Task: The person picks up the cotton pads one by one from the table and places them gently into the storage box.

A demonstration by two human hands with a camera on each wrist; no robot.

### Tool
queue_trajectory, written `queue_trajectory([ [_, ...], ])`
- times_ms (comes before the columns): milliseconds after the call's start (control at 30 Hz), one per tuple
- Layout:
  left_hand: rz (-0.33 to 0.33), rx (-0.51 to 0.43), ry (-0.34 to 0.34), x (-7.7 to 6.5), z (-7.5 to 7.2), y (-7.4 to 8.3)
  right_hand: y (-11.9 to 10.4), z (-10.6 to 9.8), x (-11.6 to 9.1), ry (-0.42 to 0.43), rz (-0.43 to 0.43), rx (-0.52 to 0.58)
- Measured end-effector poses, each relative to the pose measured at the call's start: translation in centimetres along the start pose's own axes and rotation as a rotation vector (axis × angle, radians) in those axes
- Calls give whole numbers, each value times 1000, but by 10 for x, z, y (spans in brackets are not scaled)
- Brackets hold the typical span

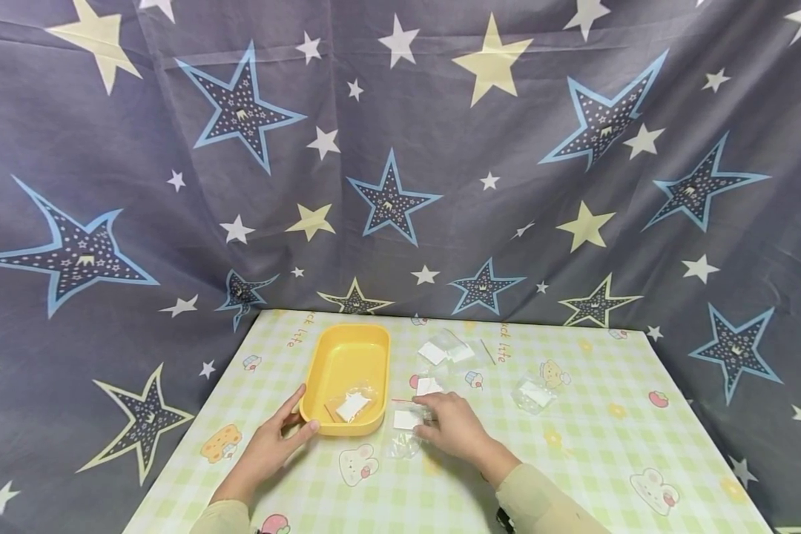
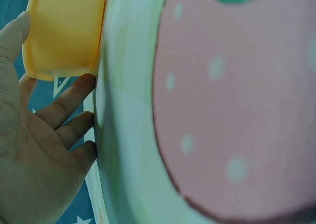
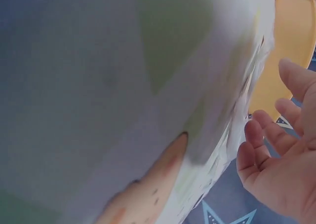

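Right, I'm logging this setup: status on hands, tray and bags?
Left hand holds tray corner. Right hand at bag beside tray, thumb and fingers apart. Another bag inside tray. Between those bags: tray's wall.

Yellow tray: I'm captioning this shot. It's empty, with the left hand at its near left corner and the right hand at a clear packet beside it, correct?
No, the yellow tray isn't empty: the head view shows a clear packet in its near end. The left hand is at its near left corner, the right hand at another packet beside it.
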State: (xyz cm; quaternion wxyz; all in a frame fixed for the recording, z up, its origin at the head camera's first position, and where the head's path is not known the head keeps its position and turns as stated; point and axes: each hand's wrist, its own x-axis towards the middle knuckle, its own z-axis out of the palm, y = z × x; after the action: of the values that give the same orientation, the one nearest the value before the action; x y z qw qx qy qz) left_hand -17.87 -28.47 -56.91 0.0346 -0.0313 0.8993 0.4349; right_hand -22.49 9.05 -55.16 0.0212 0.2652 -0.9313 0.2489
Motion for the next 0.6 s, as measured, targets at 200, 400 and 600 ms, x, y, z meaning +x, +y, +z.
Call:
queue_trajectory([
  [200,-4,-2,-2,0,0,0,-7,3,2,-62,-36,-87],
  [400,-5,3,-1,-1,0,1,-13,4,5,-131,-42,-87],
  [600,-4,3,2,-1,1,2,-16,5,6,-196,-37,-105],
])
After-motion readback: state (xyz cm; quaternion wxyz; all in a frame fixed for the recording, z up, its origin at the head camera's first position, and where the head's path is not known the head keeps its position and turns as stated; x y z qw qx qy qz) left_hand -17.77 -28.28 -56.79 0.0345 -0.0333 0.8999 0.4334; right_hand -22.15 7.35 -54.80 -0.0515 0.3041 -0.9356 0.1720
